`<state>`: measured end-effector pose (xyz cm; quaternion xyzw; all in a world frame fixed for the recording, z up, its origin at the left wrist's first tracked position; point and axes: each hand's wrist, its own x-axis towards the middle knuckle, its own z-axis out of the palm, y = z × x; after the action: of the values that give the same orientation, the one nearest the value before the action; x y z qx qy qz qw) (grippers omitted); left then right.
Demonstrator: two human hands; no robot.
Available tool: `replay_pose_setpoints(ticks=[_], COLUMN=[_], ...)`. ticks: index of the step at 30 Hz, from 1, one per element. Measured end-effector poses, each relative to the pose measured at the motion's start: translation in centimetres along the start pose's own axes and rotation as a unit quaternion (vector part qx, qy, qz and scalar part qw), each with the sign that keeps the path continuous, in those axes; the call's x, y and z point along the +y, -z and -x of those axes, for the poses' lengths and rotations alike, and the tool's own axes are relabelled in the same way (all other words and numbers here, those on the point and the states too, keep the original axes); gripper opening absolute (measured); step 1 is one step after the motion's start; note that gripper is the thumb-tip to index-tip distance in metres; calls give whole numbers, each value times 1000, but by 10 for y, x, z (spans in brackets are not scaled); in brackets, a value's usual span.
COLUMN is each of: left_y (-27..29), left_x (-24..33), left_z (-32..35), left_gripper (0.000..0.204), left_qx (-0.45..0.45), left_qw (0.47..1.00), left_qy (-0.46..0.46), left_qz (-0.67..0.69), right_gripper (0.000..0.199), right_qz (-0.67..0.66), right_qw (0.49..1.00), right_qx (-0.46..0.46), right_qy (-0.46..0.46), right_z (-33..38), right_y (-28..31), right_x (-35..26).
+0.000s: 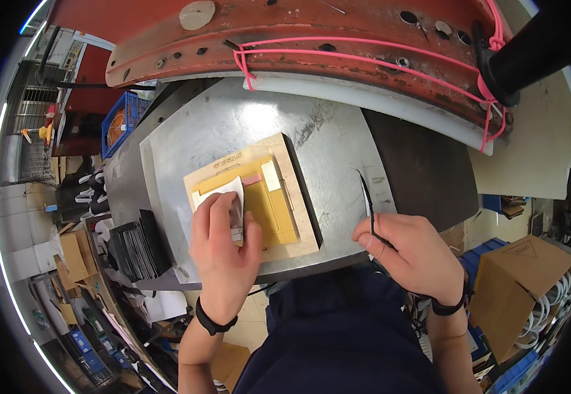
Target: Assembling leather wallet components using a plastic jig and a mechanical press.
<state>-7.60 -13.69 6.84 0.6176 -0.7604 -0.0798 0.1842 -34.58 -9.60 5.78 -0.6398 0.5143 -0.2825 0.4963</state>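
A light wooden board (297,197) lies on a grey metal table (246,125). A yellow rectangular block (275,210) sits in it, with a pink strip and a pale tag at its far edge. My left hand (223,246) presses a white sheet (223,189) and a small grey piece down on the block's left part. My right hand (413,253) is to the right of the board, at the table's near edge, and pinches a thin black and white strip (366,197) that stands up from the fingers.
A rusty red curved beam (312,33) wound with pink cord arches over the table's far side. A stack of black sheets (134,246) lies left of the table. A blue crate (122,121) and cardboard boxes (519,269) stand on the floor.
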Motion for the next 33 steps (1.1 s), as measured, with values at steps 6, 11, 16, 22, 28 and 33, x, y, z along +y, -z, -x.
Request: replay_pose_setpoints(ticks=[6, 11, 16, 22, 28, 33], left_y=[-1, 4, 12, 37, 56, 55], left_x=[-8, -8, -8, -30, -56, -37], left_z=[-2, 2, 0, -5, 14, 34], left_gripper=[28, 25, 19, 13, 19, 29], left_qx=[63, 44, 57, 167, 189, 178], left_qw=[997, 995, 980, 935, 866, 776], left_qy=[-44, 52, 93, 159, 199, 214], left_qz=[-11, 70, 169, 270, 417, 566], right_gripper=[15, 15, 14, 13, 12, 14], right_qz=[-12, -6, 9, 17, -12, 8], right_qw=[1000, 1000, 1000, 1000, 999, 997], right_qx=[22, 27, 28, 18, 33, 19], right_qy=[1, 3, 5, -3, -3, -69], right_z=[-2, -4, -5, -9, -7, -3], right_y=[1, -2, -3, -2, -4, -2], right_x=[2, 4, 4, 4, -2, -25])
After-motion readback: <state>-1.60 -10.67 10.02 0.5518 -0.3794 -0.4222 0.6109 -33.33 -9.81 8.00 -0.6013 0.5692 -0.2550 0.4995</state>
